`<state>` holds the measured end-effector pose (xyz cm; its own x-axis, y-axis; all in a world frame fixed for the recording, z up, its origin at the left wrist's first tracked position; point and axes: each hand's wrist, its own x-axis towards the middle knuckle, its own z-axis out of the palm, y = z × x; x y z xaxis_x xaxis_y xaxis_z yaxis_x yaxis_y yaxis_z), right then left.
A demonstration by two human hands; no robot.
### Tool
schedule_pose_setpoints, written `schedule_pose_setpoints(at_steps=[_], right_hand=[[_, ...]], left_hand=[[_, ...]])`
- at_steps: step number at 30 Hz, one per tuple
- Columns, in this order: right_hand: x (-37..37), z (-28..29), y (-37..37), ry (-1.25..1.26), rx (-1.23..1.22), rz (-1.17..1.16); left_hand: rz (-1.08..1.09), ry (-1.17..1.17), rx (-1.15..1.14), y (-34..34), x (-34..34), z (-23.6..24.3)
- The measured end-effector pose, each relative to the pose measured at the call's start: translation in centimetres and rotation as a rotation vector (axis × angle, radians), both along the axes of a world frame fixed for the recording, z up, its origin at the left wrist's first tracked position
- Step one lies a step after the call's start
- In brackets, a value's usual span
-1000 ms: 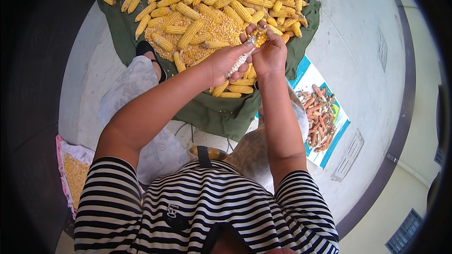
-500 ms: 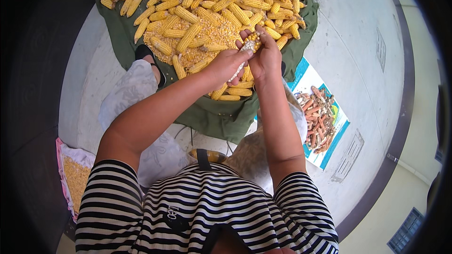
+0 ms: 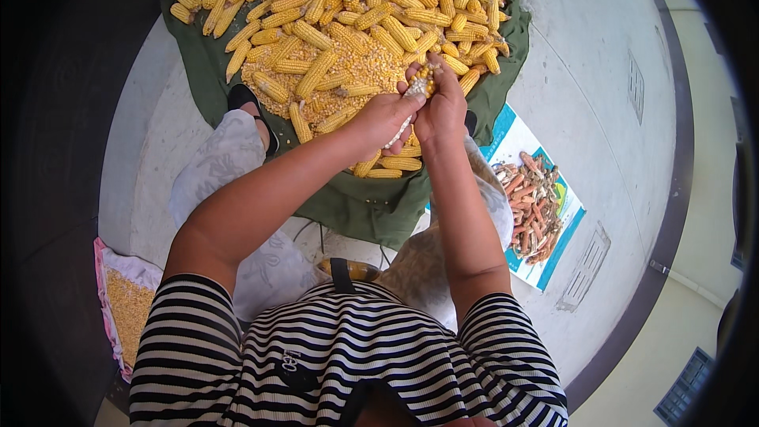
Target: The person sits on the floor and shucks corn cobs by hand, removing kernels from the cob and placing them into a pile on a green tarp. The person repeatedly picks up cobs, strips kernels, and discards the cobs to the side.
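Both my hands are closed around a partly stripped ear of corn [image 3: 424, 81] above the near right part of the heap. Yellow kernels show at its upper end, while a whitish, bare stretch runs down between the fingers. My left hand [image 3: 382, 120] grips the lower part, its thumb lying along the ear. Around the upper end curl the fingers of my right hand [image 3: 444, 107], partly hiding it. Beneath the hands lie loose kernels [image 3: 273, 73] and whole yellow ears of corn [image 3: 316, 73], heaped on a dark green cloth [image 3: 360, 207].
To the right, a pile of stripped reddish and white cobs [image 3: 534, 209] rests on a white and blue sheet [image 3: 547, 275]. At lower left is a pink-edged cloth [image 3: 103, 277] holding yellow grains [image 3: 128, 300]. My shoe [image 3: 251, 103] stands beside the heap on the pale floor [image 3: 601, 134].
Both hands stay together on the ear, with small shifts of the fingers. The whole view has tilted slightly, and the heap looks almost unchanged.
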<state>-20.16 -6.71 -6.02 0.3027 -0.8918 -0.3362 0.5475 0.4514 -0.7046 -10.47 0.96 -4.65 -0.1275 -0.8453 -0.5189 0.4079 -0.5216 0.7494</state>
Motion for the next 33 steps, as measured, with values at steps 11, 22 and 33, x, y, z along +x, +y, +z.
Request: schedule_pose_setpoints(at_steps=[11,22,33], right_hand=[[-0.2,-0.6,-0.3,-0.023,0.176,-0.039],[-1.2,0.3,-1.2,-0.148,0.193,0.044],[-0.8,0.4,-0.7,-0.155,0.052,0.016]], left_hand=[[-0.058,-0.168,0.017,0.3,-0.7,0.4],[-0.042,0.124,0.035,-0.2,0.0,-0.1],[-0.064,0.488,0.147,-0.8,1.2,0.0]])
